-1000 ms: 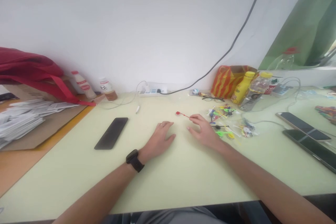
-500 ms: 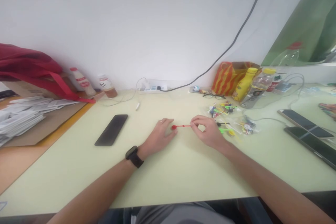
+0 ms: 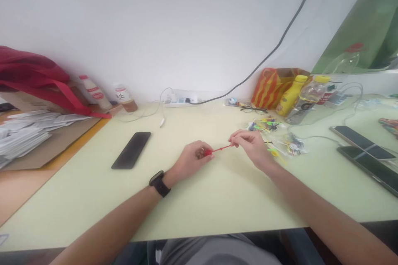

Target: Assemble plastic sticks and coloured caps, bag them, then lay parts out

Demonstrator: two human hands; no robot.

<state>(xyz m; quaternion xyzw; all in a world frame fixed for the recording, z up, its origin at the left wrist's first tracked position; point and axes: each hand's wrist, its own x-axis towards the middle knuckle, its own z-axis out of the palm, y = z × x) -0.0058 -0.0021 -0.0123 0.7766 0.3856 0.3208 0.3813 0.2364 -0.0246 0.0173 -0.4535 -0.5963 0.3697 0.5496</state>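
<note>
One red stick (image 3: 221, 149) is held mid-scene: its round end is pinched by the left hand (image 3: 190, 160), fingers curled nearly closed; its right end is pinched by the right hand (image 3: 251, 145), fingertips together. Three phones (image 3: 131, 150) are seen: one left, two right.

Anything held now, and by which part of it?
Yes, the red stick: the right hand has a grip on its thin end, the left hand on its wider end.
</note>
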